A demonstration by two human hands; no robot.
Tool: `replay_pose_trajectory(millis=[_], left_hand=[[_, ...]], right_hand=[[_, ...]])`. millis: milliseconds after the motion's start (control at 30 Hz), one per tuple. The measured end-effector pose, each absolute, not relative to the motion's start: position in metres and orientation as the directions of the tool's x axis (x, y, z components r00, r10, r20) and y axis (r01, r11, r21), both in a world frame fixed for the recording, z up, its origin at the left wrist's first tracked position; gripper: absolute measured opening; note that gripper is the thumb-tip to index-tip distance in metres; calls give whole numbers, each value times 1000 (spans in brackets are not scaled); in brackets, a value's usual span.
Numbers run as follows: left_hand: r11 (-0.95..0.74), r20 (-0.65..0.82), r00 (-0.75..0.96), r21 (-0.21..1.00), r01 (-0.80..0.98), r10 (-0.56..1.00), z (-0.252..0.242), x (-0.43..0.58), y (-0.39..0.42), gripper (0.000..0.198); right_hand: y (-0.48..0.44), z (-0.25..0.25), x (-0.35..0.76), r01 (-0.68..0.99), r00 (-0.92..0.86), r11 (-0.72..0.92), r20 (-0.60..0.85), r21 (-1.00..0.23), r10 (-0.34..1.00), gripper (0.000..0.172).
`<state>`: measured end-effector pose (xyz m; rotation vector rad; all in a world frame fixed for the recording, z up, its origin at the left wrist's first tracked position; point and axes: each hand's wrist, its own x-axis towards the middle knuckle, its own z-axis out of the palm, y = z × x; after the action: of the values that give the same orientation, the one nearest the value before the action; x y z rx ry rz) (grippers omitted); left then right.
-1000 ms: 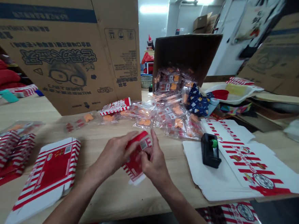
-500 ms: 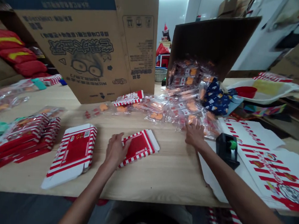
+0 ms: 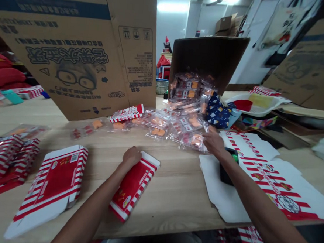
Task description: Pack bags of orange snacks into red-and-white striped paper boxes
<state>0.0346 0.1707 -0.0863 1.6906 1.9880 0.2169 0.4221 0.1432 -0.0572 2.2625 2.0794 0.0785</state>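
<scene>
My left hand (image 3: 131, 157) rests in a fist on the far end of a flat red-and-white striped carton (image 3: 133, 186), which lies on the table at a slant. My right hand (image 3: 213, 142) stretches out with its fingertips at the edge of a heap of clear plastic packets (image 3: 185, 127) holding orange pieces. It shows no packet clearly in its grip. A second flat striped carton (image 3: 53, 188) lies to the left of my left forearm. A black tape dispenser (image 3: 226, 174) is mostly hidden behind my right wrist.
A stack of striped cartons (image 3: 5, 162) stands at the table's left. Unfolded white-and-red carton sheets (image 3: 274, 177) lie at the right. Packets spill from a tipped cardboard box (image 3: 207, 61), beside a blue patterned cloth (image 3: 219, 112) and a white tray (image 3: 254, 105). Large printed cardboard (image 3: 72, 48) stands behind.
The carton went from my two raised hands to lying flat on the table, then swung to a steeper slant under my left hand. My right hand moved out to the packets.
</scene>
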Motion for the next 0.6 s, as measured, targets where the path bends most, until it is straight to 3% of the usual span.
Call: replay_pose_trajectory(millis=[67,200,267,333,533,600], left_hand=[[263,-277,-129,524,810,952,-79,25,167,16],[315,-279,-154,748,585,948,-64,21,145,12],[339,-319,-122,833,438,940,-58,23,128,16],[379,-369,-92,876,299,925,-54,22,111,19],[457,-447,-189,889,15,874,-53,-2,66,23],[453,-447,-219,891,-28,867,-56,-8,54,24]], right_hand=[[139,-60,417,997,49,-46,-52,63,997,47],[142,-83,374,999,7,-2,-110,44,994,90],[148,-93,352,999,26,-23,-85,39,996,97],[156,-95,341,999,40,-39,-48,11,998,86],[173,-57,372,976,-81,68,-56,-207,995,30],[173,-37,391,951,-95,79,-41,-299,995,22]])
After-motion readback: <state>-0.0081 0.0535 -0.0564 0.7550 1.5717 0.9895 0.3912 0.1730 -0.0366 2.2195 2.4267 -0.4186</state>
